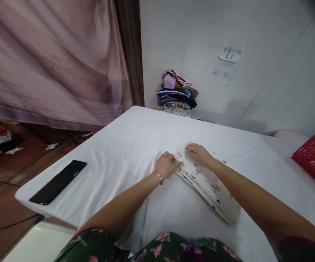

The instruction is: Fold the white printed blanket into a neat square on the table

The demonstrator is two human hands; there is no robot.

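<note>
A folded white cloth (207, 185) with a dark leaf print lies slantwise on the white-covered table (113, 160), its several layers showing along the near left edge. My left hand (167, 165), with a bracelet at the wrist, pinches the cloth's far left corner, thumb on top. Close beside it, my right hand (199, 154) has its fingers closed on the far edge of the same cloth. My right forearm hides part of the cloth's right side.
A black phone (58, 182) lies near the table's left edge. Folded clothes (177, 92) are stacked by the wall at the back. A red basket (314, 158) stands at the right. A pink curtain (56, 62) hangs at the left, and handwritten paper (230, 53) is on the wall.
</note>
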